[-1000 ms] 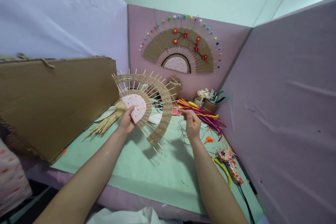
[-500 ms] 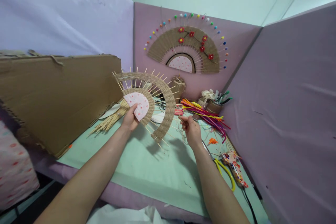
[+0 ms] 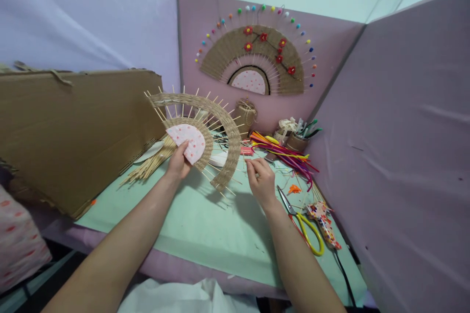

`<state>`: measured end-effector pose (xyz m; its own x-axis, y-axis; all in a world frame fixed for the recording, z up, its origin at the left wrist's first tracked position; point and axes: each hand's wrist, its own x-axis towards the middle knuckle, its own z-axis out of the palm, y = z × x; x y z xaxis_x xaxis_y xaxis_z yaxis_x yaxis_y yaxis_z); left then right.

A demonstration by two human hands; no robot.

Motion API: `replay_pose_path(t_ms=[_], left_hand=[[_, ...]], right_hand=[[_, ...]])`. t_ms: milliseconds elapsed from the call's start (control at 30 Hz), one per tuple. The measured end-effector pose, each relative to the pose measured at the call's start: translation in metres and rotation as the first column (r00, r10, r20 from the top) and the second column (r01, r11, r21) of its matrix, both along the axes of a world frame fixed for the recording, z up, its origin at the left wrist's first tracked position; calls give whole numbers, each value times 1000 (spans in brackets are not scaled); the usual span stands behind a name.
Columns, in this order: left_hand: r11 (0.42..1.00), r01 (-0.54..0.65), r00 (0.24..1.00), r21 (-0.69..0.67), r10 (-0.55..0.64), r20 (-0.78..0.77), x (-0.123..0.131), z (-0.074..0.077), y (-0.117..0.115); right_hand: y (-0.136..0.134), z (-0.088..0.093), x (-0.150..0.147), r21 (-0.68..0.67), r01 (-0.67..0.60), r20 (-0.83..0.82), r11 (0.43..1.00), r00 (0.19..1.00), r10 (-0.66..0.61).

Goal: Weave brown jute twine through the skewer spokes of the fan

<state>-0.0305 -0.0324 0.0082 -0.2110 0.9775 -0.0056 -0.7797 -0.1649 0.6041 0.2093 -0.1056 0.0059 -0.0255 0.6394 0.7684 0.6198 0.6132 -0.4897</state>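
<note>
"Over the middle of the bench (image 3: 205, 234), what is the left hand (image 3: 179, 162) doing?"

"It is clamped on a woven fan (image 3: 208, 143), thumb across the pink-dotted patch (image 3: 187, 138), the other fingers hidden behind. The fan is raised and tilted, clear of the bench top."

"How is the fan built?"

"An inner band (image 3: 209, 149) curves round the patch, then comes a gap crossed by thin spokes (image 3: 182, 109), then an outer band (image 3: 232, 142) with the spoke ends poking past it."

"And the right hand (image 3: 261, 179)?"

"Just off the fan's lower right side, apart from the outer band. Its thumb and fingertips are drawn together in a pinch; I can't make out whether a fine strand is between them."

"What lies toward the right edge?"

"Yellow-handled scissors (image 3: 293, 212), blades angled toward the far edge, near the right hand. Beside them, closer to the right edge, a patterned tool (image 3: 325, 225) with a black cord (image 3: 344, 274). Farther back is a bundle of bright stems (image 3: 282, 153), with a brown pot (image 3: 296, 143) behind it near the far right corner."

"And on the left?"

"Pale sticks (image 3: 150, 166) lie bundled beside a cardboard panel (image 3: 81, 132) standing along the left edge."
</note>
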Motion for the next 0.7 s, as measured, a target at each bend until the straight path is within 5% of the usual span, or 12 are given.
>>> replay_pose_path(t_ms=[167, 333, 500, 700], left_hand=[[1000, -2, 999, -7, 3, 44, -4, 3, 1], [999, 40, 996, -11, -39, 86, -5, 6, -1], [997, 73, 992, -1, -73, 103, -5, 6, -1], [998, 66, 992, -2, -66, 105, -4, 5, 0]], right_hand=[[-9, 4, -9, -4, -48, -85, 999, 995, 48], [-6, 4, -7, -133, -106, -337, 985, 940, 56], [7, -7, -4, -353, -345, -606, 870, 793, 68], [8, -12, -13, -346, -360, -625, 866, 777, 73]])
